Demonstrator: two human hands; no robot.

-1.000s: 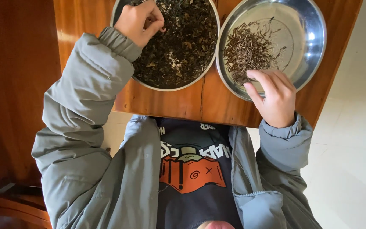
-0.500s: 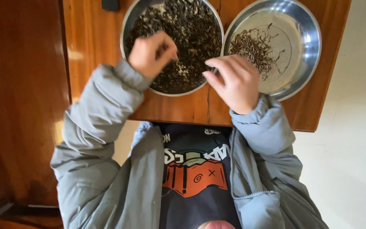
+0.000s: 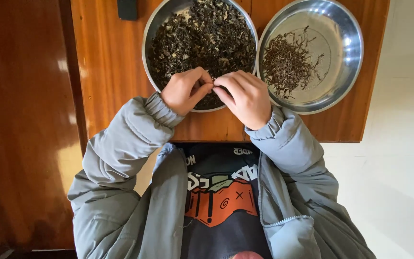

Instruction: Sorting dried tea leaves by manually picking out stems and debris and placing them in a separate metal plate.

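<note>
- Left hand & right hand meet over the near rim of the left bowl, fingertips touching at approx the middle.
- Left hand: fingers curled in, thumb pressed to forefinger – a narrow pinch. What's in it is too small to tell; prob. a bit of leaf, can't confirm.
- Right hand: fingers bent, tips drawn tight toward the left hand's pinch; also narrow. Whether it holds anything can't be told.
- Left bowl: round, steel, heaped w/ dark dried leaves, mixed curled bits, nearly covering the bottom. Both hands hide its near edge.
- Right bowl: same kind, steel, just beside the left one, rims almost touching. Holds a thinner pile of stems, finer and stringier, on its left half; rest of the bottom is bare metal w/ glare.
- Both bowls sit on a wooden table, reddish-brown, polished; its near edge runs right below the hands.
- Small dark object at the table's far edge, left of the left bowl, cut off by the frame.
- Person wears a grey puffer jacket, open at front, over a dark T-shirt w/ an orange print.
- Pale floor to the right; dark wood panel to the left.
</note>
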